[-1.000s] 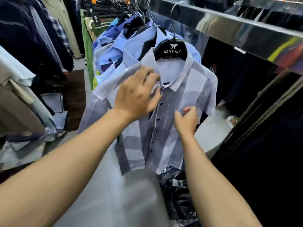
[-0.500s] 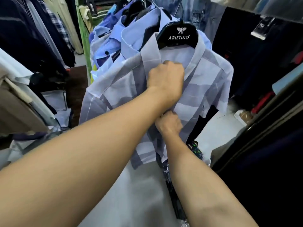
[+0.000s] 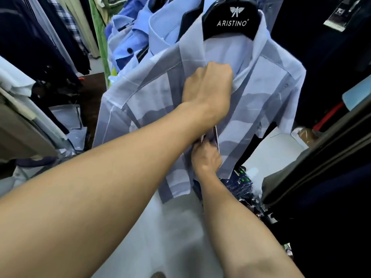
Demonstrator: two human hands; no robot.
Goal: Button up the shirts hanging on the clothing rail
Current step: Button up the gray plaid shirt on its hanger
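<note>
Even, soft indoor light falls across the scene, brightest on the pale grey-striped shirt (image 3: 267, 91) at centre, which casts no hard shadow. Above it, the glossy black hanger (image 3: 230, 19) shows a faint sheen and its white lettering reads sharp. Right of the shirt, the dark garments (image 3: 331, 217) sink into near-black with little detail. Left of it, the hanging clothes (image 3: 40, 37) are dimmer and slightly soft. Wide-angle distortion bends and stretches the picture's borders, swelling the left forearm (image 3: 84, 189) below the shirt. The white floor (image 3: 176, 237) beneath looks smeared and blurred.
</note>
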